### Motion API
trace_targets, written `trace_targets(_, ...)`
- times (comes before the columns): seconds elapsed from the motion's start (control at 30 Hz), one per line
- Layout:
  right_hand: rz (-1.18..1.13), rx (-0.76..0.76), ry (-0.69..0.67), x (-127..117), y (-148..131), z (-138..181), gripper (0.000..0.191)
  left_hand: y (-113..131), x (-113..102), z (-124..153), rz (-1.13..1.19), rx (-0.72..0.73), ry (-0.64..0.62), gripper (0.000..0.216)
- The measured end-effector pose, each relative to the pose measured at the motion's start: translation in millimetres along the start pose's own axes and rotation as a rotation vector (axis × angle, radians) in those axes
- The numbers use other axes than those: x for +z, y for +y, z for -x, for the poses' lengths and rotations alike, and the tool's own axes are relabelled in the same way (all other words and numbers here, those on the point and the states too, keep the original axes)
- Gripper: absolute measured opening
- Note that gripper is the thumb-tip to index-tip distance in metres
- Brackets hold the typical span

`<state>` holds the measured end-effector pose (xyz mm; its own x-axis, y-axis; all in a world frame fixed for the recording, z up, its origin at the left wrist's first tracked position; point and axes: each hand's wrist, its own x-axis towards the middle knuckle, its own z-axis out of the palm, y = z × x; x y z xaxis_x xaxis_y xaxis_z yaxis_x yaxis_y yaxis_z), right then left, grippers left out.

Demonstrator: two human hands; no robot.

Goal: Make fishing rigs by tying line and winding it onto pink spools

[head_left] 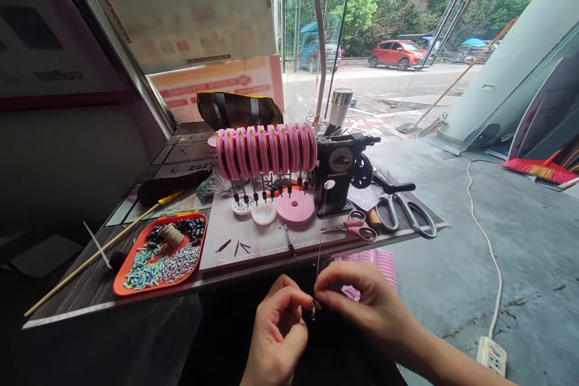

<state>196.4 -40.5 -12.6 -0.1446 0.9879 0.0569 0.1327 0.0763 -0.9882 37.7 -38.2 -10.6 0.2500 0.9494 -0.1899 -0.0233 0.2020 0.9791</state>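
Observation:
My left hand and my right hand meet below the table's front edge, both pinched on a thin thread. The thread runs up to a black hand-cranked winding machine. A small dark piece hangs on the thread between my fingertips. Beside the machine sits a row of pink spools with dark weights hanging under them. A pink disc and a white disc lie below the spools.
An orange tray of mixed beads sits at the left. Pink scissors and large black shears lie at the right. A long wooden stick crosses the table. A white power strip lies on the concrete floor.

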Motion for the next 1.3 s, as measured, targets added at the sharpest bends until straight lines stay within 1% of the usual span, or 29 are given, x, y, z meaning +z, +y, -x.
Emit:
trace_targets(0.17,0.020,-0.028,-0.003,0.2,-0.9,1.1,0.012,-0.5,0.4,1.2,0.022,-0.022,-0.001,0.014)
trace_targets(0.33,0.048,-0.097,-0.060,-1.0,-3.1,-0.5,0.010,0.5,0.9,1.1,0.018,-0.019,0.002,0.013)
trace_targets(0.53,0.137,-0.121,-0.120,-3.6,-7.8,-1.6,0.016,1.4,0.6,0.2,-0.019,-0.016,-0.033,0.010)
trace_targets(0.73,0.184,-0.140,-0.141,-3.3,-7.9,-3.3,0.018,-2.4,-3.0,0.8,0.012,-0.026,-0.063,0.004)
trace_targets(0.83,0.180,-0.136,-0.147,-3.1,-7.6,-4.3,0.017,-5.7,-3.3,-0.1,0.050,-0.040,-0.074,0.014)
trace_targets(0.93,0.087,-0.088,-0.126,-4.3,-6.4,-2.3,0.017,-5.2,-1.0,-1.2,0.120,-0.085,-0.086,0.021)
trace_targets(1.03,-0.106,0.056,-0.064,-3.0,1.2,4.2,0.021,-1.1,2.4,-1.2,0.204,-0.153,-0.051,0.024)
trace_targets(1.07,-0.173,0.111,-0.062,-0.9,5.6,7.0,0.023,0.3,3.3,-1.0,0.224,-0.172,-0.040,0.024)
trace_targets(1.13,-0.317,0.199,-0.110,6.2,15.8,12.7,0.025,1.8,4.4,-0.5,0.244,-0.194,-0.038,0.023)
trace_targets(1.2,-0.461,0.253,-0.148,15.0,25.0,17.0,0.029,1.4,4.7,-0.2,0.246,-0.200,-0.037,0.024)
trace_targets(1.3,-0.593,0.293,-0.108,24.2,31.5,19.4,0.032,-0.7,4.4,-0.1,0.231,-0.178,-0.040,0.025)
